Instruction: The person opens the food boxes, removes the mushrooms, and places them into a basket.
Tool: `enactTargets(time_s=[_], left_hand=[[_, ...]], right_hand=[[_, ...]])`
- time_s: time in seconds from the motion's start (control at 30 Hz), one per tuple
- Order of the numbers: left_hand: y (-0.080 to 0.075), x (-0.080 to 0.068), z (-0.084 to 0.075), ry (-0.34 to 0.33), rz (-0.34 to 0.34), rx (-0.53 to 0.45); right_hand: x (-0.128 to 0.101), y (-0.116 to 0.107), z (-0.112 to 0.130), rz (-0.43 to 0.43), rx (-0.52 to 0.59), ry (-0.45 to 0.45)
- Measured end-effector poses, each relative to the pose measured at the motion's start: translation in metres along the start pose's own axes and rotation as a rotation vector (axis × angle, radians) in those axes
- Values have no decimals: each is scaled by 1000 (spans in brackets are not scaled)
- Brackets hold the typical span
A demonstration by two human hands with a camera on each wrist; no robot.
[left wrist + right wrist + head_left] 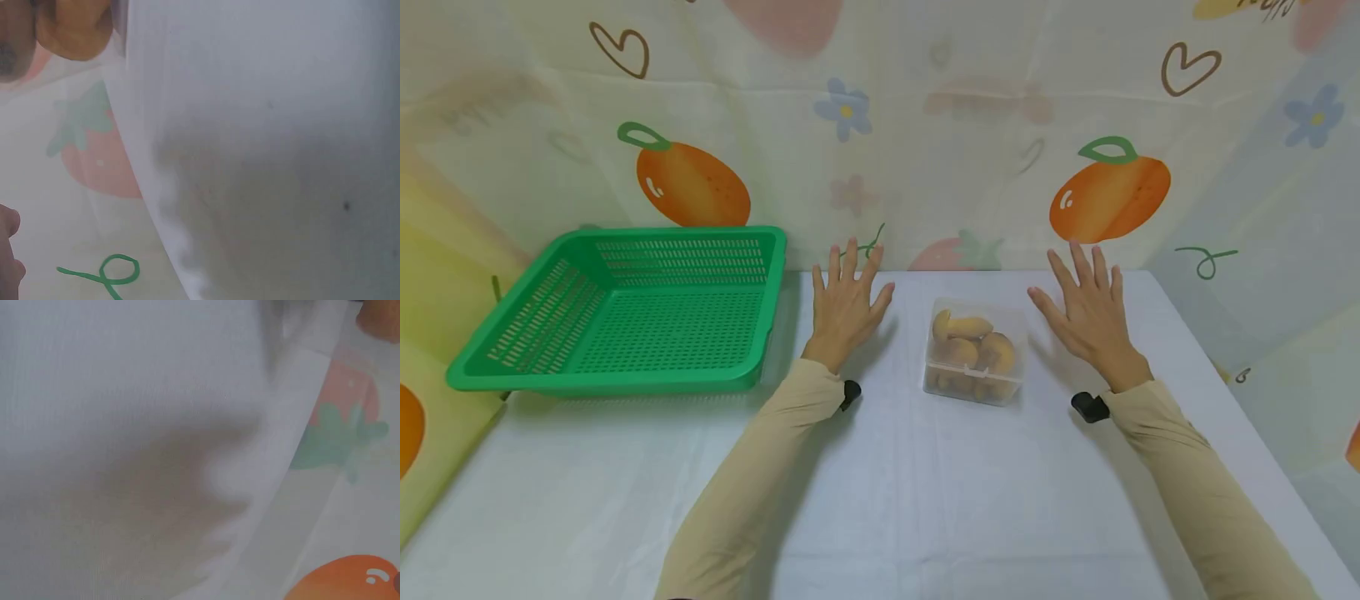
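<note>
A clear lidded plastic box (973,396) holding several brown-capped mushrooms (997,353) stands on the white table between the two hands. To its left my left hand (844,312) is spread with straight fingers above the table, touching nothing. My right hand (1093,321) is spread likewise on the box's right, apart from it. Fingertips of the left hand (9,250) show at the edge of the left wrist view, with part of the mushrooms (75,28) at the top. In the right wrist view a mushroom (381,320) shows at the top corner, and a hand's shadow falls on the cloth.
A green plastic basket (752,375) with slotted walls sits at the left of the table (925,500), left of the left hand. Behind the table hangs a fruit-patterned cloth (910,167). Dark wrist cameras (1090,407) sit under both sleeves.
</note>
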State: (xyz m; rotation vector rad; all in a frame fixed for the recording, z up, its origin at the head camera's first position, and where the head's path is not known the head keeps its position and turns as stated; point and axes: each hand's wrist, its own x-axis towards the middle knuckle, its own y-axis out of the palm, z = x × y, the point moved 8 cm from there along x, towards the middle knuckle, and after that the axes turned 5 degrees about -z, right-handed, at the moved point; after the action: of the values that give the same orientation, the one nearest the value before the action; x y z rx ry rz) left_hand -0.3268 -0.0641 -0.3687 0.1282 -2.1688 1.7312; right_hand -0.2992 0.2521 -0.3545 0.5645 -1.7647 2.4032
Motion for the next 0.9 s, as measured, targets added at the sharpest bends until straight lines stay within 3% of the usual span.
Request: enactTargets(time_s=[0.5, 0.7, 0.9], left_hand=[[-9, -19, -14, 33, -12, -55], [-16, -26, -25, 62, -48, -129], [-20, -34, -33, 93, -66, -142]], right_hand=[[-25, -13, 16, -69, 150, -35], [-34, -12, 22, -69, 201, -52], [-42, -11, 29, -82, 248, -69]])
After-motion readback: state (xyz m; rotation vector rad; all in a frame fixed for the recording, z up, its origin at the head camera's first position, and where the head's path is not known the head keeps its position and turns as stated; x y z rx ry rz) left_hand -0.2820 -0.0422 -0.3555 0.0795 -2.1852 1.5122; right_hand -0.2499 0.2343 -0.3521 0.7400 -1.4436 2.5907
